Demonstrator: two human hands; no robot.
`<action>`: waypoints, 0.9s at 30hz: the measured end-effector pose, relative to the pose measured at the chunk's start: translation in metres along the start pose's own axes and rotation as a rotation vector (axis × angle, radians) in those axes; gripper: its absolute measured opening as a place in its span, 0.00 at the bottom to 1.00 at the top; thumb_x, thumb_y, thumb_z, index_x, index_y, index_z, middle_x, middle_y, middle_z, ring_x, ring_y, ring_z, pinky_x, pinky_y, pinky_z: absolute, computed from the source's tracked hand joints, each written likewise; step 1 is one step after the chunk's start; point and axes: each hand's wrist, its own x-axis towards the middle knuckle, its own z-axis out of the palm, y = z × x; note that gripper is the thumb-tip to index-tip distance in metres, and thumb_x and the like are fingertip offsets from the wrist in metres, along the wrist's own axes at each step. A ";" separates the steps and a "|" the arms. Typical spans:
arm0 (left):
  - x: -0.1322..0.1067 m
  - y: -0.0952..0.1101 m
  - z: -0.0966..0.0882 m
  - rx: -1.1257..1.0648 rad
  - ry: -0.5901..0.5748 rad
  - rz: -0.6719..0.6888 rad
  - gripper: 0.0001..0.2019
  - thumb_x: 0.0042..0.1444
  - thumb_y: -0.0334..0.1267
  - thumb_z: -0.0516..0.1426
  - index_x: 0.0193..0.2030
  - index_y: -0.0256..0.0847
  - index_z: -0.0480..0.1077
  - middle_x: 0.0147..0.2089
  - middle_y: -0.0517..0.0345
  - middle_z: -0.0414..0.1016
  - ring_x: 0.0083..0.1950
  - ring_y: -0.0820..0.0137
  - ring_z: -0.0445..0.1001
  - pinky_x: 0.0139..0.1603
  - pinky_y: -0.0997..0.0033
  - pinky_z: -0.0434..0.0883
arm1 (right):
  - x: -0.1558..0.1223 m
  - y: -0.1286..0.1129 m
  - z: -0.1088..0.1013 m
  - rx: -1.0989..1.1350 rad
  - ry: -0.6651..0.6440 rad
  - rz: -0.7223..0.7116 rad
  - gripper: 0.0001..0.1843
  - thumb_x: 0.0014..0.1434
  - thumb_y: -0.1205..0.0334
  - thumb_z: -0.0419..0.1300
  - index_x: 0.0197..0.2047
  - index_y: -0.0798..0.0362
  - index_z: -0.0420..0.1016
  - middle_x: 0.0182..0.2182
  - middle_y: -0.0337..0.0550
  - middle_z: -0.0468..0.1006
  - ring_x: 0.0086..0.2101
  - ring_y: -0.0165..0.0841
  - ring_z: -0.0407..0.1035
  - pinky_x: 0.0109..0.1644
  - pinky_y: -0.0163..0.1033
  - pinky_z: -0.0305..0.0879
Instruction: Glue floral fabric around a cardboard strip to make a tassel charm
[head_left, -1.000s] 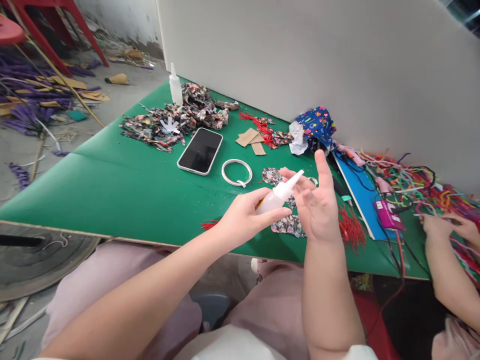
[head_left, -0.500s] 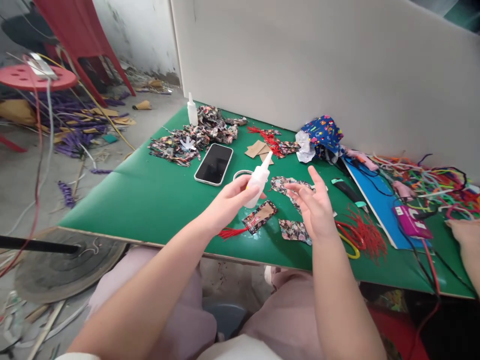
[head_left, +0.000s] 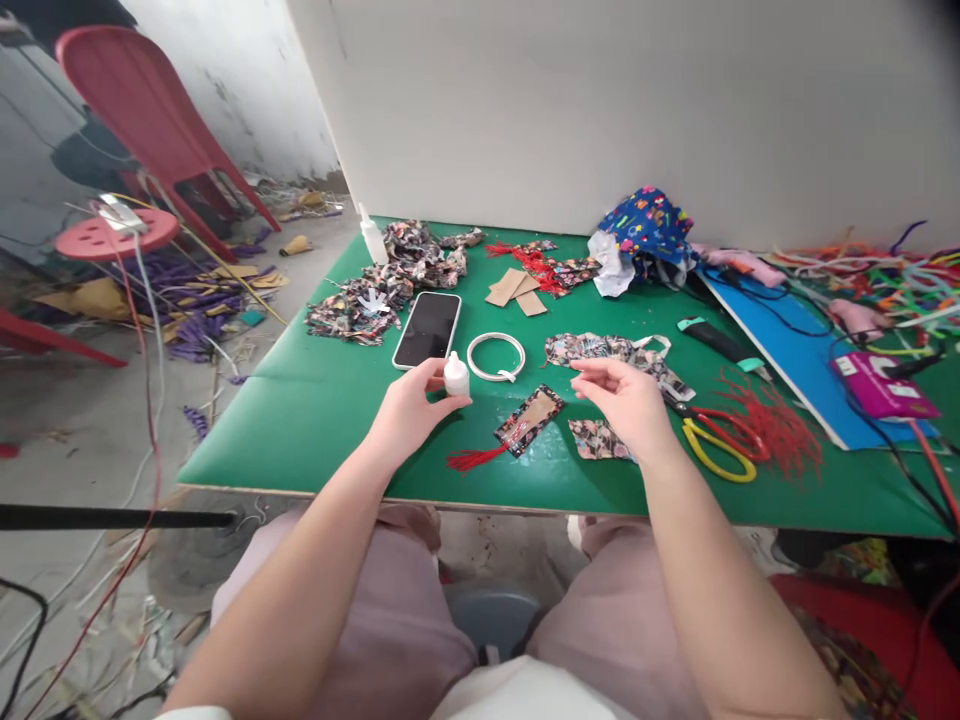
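Note:
My left hand [head_left: 412,415] is closed around a small white dropper bottle [head_left: 456,378], upright at the table, its nozzle foreshortened. To the right, my right hand [head_left: 622,400] has thumb and fingertips drawn together in a pinch; whatever may be between them is too small to make out. Between the hands lies a floral-edged cardboard bookmark [head_left: 531,420] with a red tassel [head_left: 478,459]. Below and beyond the right hand are floral fabric pieces [head_left: 596,440]. A white ring-shaped roll [head_left: 496,357] sits behind the bottle, beside a phone [head_left: 427,330].
Scissors [head_left: 720,450], red threads [head_left: 780,420] and a green-black cutter [head_left: 720,343] lie at right, near a blue board [head_left: 780,360]. Crumpled floral fabric [head_left: 405,270], another white bottle [head_left: 373,238] and cardboard pieces [head_left: 517,290] are farther back. A partition [head_left: 540,110] rises behind.
My left hand has moved left and lowered the bottle towards the table. The right hand's spread fingers have drawn into a pinch. The view has shifted, and the hand at the right edge is gone.

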 end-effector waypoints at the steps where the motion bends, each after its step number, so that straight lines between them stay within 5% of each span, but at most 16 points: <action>1: 0.001 0.000 0.000 0.017 0.003 0.002 0.18 0.46 0.45 0.62 0.43 0.43 0.68 0.42 0.57 0.76 0.43 0.62 0.75 0.45 0.64 0.69 | 0.000 0.000 0.002 -0.021 -0.006 0.005 0.12 0.51 0.61 0.62 0.41 0.52 0.76 0.30 0.41 0.79 0.29 0.31 0.73 0.36 0.40 0.72; 6: -0.009 -0.002 -0.002 0.130 0.038 0.039 0.23 0.46 0.46 0.62 0.49 0.43 0.65 0.47 0.54 0.73 0.47 0.60 0.71 0.47 0.61 0.67 | -0.002 0.001 0.007 -0.166 -0.043 -0.028 0.10 0.55 0.57 0.59 0.38 0.51 0.77 0.32 0.42 0.80 0.31 0.34 0.74 0.37 0.41 0.71; 8: -0.020 -0.002 -0.001 0.230 0.169 0.116 0.25 0.46 0.45 0.63 0.50 0.41 0.64 0.44 0.52 0.73 0.45 0.61 0.71 0.45 0.61 0.68 | -0.002 0.002 0.007 -0.244 -0.056 -0.059 0.10 0.56 0.57 0.58 0.39 0.50 0.77 0.34 0.42 0.80 0.34 0.35 0.74 0.41 0.43 0.69; 11: -0.038 0.001 0.008 0.368 0.438 0.351 0.08 0.52 0.41 0.60 0.35 0.40 0.66 0.30 0.58 0.71 0.33 0.68 0.69 0.37 0.67 0.67 | -0.002 0.004 0.009 -0.369 -0.071 -0.100 0.10 0.57 0.61 0.57 0.41 0.50 0.77 0.38 0.45 0.80 0.40 0.39 0.72 0.46 0.47 0.66; 13: -0.048 0.005 0.018 0.427 0.250 0.589 0.05 0.54 0.38 0.58 0.31 0.41 0.67 0.28 0.59 0.72 0.33 0.69 0.68 0.37 0.69 0.67 | -0.001 0.005 0.012 -0.439 -0.079 -0.120 0.12 0.57 0.64 0.55 0.43 0.51 0.77 0.40 0.46 0.79 0.43 0.41 0.70 0.49 0.48 0.64; 15: -0.053 0.010 0.028 0.496 0.129 0.648 0.07 0.55 0.40 0.58 0.37 0.40 0.70 0.34 0.56 0.75 0.37 0.66 0.69 0.40 0.66 0.67 | -0.001 0.004 0.013 -0.491 -0.089 -0.134 0.14 0.58 0.66 0.53 0.46 0.51 0.75 0.40 0.46 0.79 0.44 0.40 0.69 0.50 0.46 0.63; 19: -0.057 0.017 0.037 0.624 0.025 0.516 0.21 0.54 0.50 0.57 0.50 0.38 0.68 0.44 0.50 0.74 0.46 0.58 0.69 0.43 0.59 0.67 | -0.001 -0.003 0.000 -0.569 -0.079 -0.128 0.15 0.61 0.65 0.51 0.49 0.51 0.73 0.43 0.45 0.77 0.45 0.37 0.69 0.50 0.43 0.62; 22: -0.058 0.018 0.035 0.670 -0.003 0.457 0.17 0.56 0.49 0.55 0.44 0.38 0.70 0.40 0.50 0.74 0.43 0.59 0.69 0.42 0.59 0.67 | -0.004 -0.007 -0.022 -0.619 -0.105 -0.075 0.13 0.61 0.61 0.51 0.45 0.50 0.74 0.38 0.43 0.78 0.37 0.34 0.70 0.43 0.39 0.64; 27: -0.061 0.016 0.033 0.657 -0.040 0.457 0.09 0.61 0.39 0.51 0.37 0.40 0.71 0.37 0.54 0.73 0.38 0.64 0.69 0.41 0.62 0.67 | -0.013 -0.005 -0.051 -0.709 -0.336 0.028 0.10 0.48 0.57 0.65 0.36 0.48 0.75 0.29 0.37 0.74 0.30 0.32 0.67 0.32 0.35 0.59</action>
